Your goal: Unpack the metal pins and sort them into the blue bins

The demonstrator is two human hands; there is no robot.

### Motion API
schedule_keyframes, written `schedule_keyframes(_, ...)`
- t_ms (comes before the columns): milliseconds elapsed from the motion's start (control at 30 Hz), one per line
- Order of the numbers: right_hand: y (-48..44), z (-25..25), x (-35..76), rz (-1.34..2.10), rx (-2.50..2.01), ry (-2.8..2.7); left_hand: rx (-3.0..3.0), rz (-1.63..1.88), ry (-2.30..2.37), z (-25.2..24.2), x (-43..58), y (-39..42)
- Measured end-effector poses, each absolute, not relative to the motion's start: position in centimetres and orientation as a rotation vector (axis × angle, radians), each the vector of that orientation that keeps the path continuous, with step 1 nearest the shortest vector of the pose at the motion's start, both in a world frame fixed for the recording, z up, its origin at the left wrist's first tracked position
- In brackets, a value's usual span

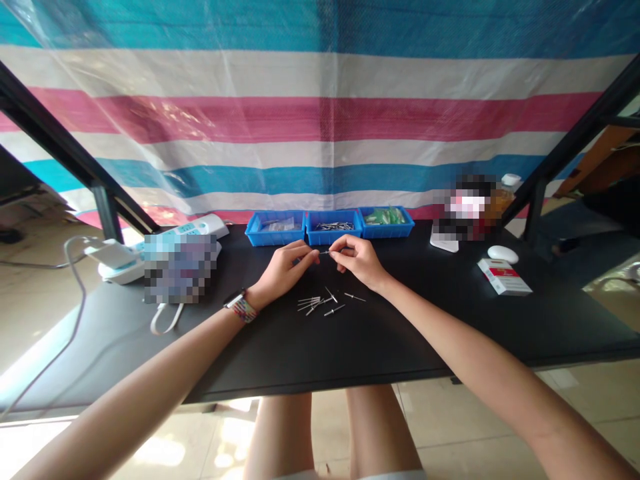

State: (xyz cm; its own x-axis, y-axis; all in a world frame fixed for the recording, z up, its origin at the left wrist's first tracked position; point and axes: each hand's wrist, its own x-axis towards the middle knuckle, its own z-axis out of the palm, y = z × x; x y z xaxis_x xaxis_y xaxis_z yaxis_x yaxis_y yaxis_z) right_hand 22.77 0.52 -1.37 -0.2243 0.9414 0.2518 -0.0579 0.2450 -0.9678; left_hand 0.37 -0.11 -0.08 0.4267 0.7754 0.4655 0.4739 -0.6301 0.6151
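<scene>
Between my two hands a thin metal rivet point(324, 253) lies level, just in front of the blue trays. The fingertips of my left hand point(287, 268) pinch one end of it. At its other end, my right hand point(357, 260) holds it between thumb and finger. Several similar metal rivets point(335, 310) lie scattered on the black table point(300, 353), nearer to me than my hands. The middle blue tray point(334, 235) holds more metal pieces.
A left blue tray point(276, 237) holds a clear bag, a right blue tray point(387, 230) green-white packets. At left are a power strip point(193, 228) and cables. At right stand a red-white box point(504, 277), a white oval case point(503, 254) and a bottle point(506, 193).
</scene>
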Motion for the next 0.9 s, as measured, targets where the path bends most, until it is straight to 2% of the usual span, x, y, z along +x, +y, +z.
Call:
schedule_keyframes(267,0.89,-1.63,22.97,1.146,-0.883,-1.49,2.156,1.125,1.089,-0.56,0.46,-0.05)
schedule_keyframes(900,0.71,-1.54,22.98,1.158,-0.864,-1.417,2.245,1.186,1.072,-0.25,0.51,-0.2)
